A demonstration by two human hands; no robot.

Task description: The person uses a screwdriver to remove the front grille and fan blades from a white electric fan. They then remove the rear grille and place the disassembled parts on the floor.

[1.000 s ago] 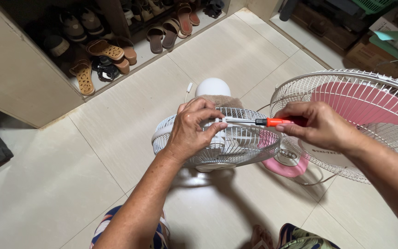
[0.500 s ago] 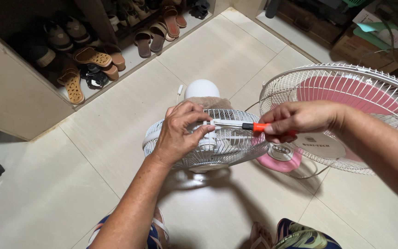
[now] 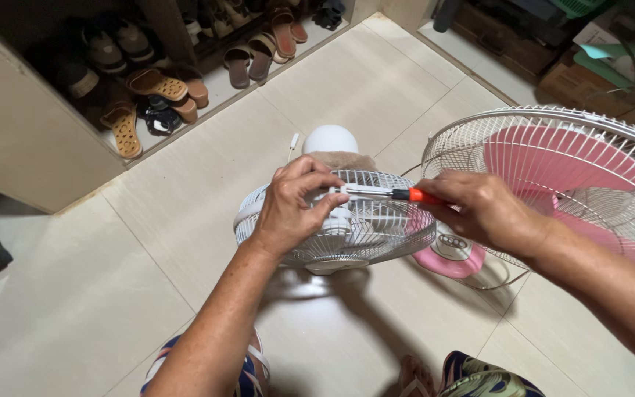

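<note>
A left hand [image 3: 292, 209] clamps its fingers [image 3: 316, 179] over the rim of a small white fan cage [image 3: 376, 231] at the centre of the scene, while the right hand [image 3: 483, 209] grips an orange-handled screwdriver [image 3: 395, 194], its metal shaft reaching left to the left fingertips on the cage. The cage stands on a pale tiled floor [image 3: 148, 242]. A pink-bladed fan [image 3: 575, 165] lies to the right; sandals fill a low shoe shelf [image 3: 156, 88] at far left.
</note>
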